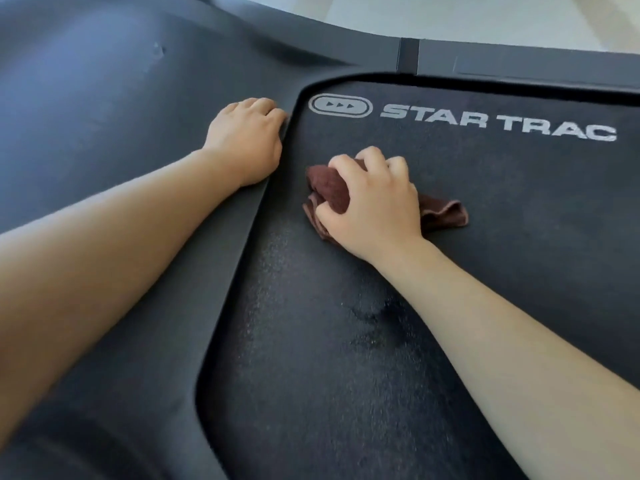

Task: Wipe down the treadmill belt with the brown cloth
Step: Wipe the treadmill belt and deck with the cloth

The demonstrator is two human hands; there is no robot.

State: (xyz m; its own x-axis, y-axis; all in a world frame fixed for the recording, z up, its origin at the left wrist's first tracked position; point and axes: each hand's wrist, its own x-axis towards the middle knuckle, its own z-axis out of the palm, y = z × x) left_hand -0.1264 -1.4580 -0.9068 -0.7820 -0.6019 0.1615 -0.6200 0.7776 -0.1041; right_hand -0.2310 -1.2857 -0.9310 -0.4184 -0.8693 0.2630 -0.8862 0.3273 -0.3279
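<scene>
Head view, looking down on a treadmill deck. Treadmill belt [346,341]: dark, grainy surface filling the centre and right of the frame, printed near its far end with a rounded badge of three arrowheads [340,106] and the white lettering "STAR TRAC" [498,123]. Faint pale sheen and a darker smudge on the belt nearer the camera, between the two forearms.

Right hand [374,202]: palm down on the belt, fingers curled and clenched around the brown cloth [330,190]. Brown cloth: bunched into a wad beneath the fingers, pressed flat against the belt just below the printed badge; one fold bulging out past the thumb side, a loose hemmed corner trailing out on the opposite side of the hand.

Left hand [246,140]: empty, grasping nothing, resting palm down on the smooth grey motor cover [104,98] at the left, fingers bent over the raised lip where the cover meets the belt. Forearm lying along the cover's edge.

Grey side rail [519,62]: running across the top of the frame beyond the belt, with a darker joint piece [408,55] in it. Pale floor [450,15] beyond the rail.
</scene>
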